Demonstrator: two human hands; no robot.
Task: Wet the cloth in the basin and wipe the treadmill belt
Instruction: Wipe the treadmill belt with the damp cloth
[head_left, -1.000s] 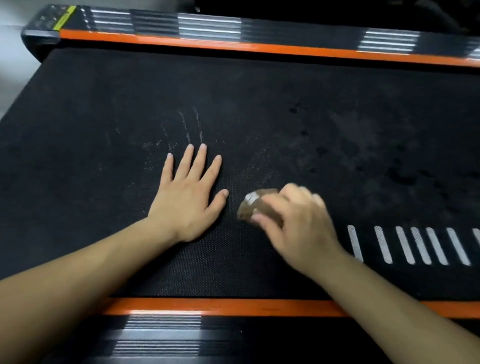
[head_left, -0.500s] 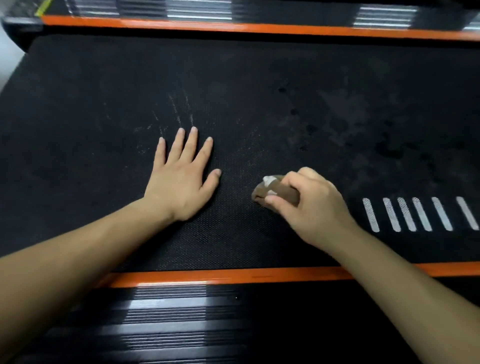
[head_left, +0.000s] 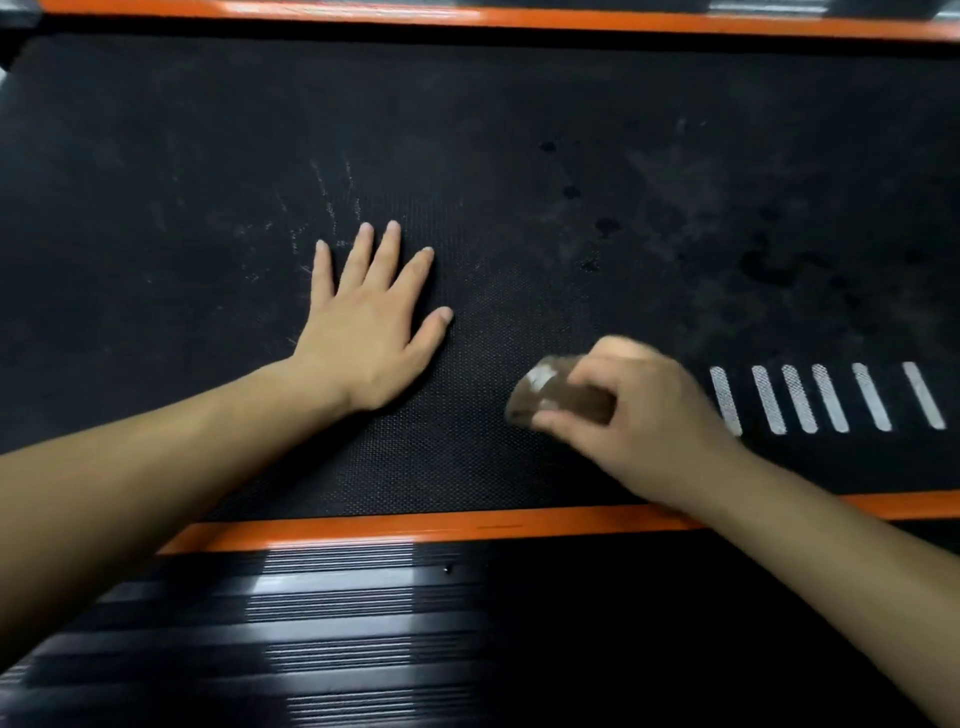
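Note:
The black treadmill belt (head_left: 519, 130) fills the view, with pale scuff streaks left of centre and dark wet blotches to the right. My right hand (head_left: 644, 421) grips a bunched brown cloth (head_left: 550, 397) with a white patch and presses it on the belt near the front edge; the hand is motion-blurred. My left hand (head_left: 371, 325) lies flat on the belt, fingers spread, to the left of the cloth. No basin is in view.
Orange trim (head_left: 415, 527) borders the belt at the front, with a ribbed black side rail (head_left: 337, 623) below it. A second orange strip (head_left: 571, 18) runs along the far side. White dashes (head_left: 826, 397) mark the belt right of my right hand.
My right hand has rubbed the cloth back and forth, now a little right of and nearer than before. My left hand has stayed flat. The view has tilted down toward the near rail.

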